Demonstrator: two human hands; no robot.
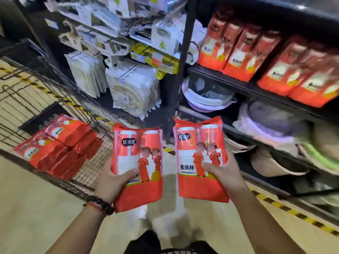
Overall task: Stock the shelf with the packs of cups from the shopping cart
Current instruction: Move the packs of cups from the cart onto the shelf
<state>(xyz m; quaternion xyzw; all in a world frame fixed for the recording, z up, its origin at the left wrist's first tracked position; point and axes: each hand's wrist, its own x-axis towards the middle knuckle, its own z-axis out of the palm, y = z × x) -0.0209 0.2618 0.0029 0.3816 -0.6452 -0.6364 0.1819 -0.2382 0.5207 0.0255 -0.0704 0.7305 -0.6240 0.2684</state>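
We are holding one pack of cups in each hand. Our left hand (111,177) is gripping the left pack (137,165) from its side, thumb on the front. Our right hand (222,173) is gripping the right pack (199,156) in the same way. Both packs are standing upright, near each other, apart. More packs (58,147) are lying in the cart (88,173) at left. The shelf (244,88) at right is carrying a row of packs (266,59).

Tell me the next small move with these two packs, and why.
Probably lift both up and right toward the shelf. The left hand grips one pack and the right hand another, matching red packs standing there.
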